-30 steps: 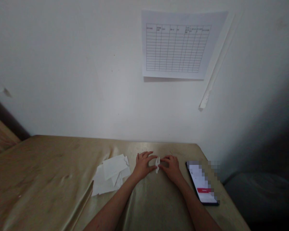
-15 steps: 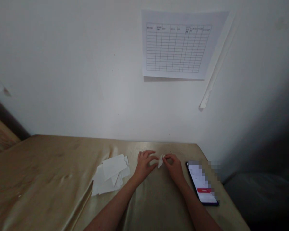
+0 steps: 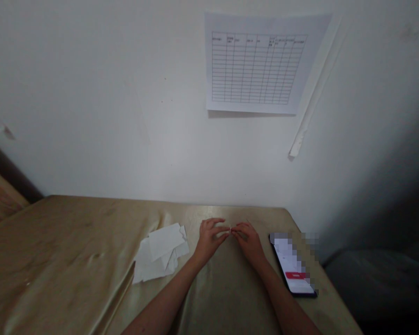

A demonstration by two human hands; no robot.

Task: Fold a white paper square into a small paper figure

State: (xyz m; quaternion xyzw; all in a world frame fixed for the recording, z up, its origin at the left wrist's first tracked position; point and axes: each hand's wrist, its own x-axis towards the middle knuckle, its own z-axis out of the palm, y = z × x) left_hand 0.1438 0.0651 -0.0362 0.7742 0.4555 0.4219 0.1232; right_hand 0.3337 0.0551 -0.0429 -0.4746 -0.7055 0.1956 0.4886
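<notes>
My left hand (image 3: 208,239) and my right hand (image 3: 248,239) meet fingertip to fingertip over the far part of the tan table (image 3: 73,251). Both hands are closed in a pinch. A small white piece of paper (image 3: 231,229) sits between the fingertips and shows only as a thin sliver; the fingers hide the rest. A loose pile of white paper slips (image 3: 160,251) lies just left of my left hand.
A phone (image 3: 293,270) with a lit screen lies near the table's right edge, close to my right wrist. A printed grid sheet (image 3: 254,65) and a white strip (image 3: 314,97) hang on the wall. Brown wooden furniture (image 3: 0,190) stands at far left.
The white paper piece stood upright and plainly visible between my fingertips before. Now my fingertips have drawn together over it and almost hide it.
</notes>
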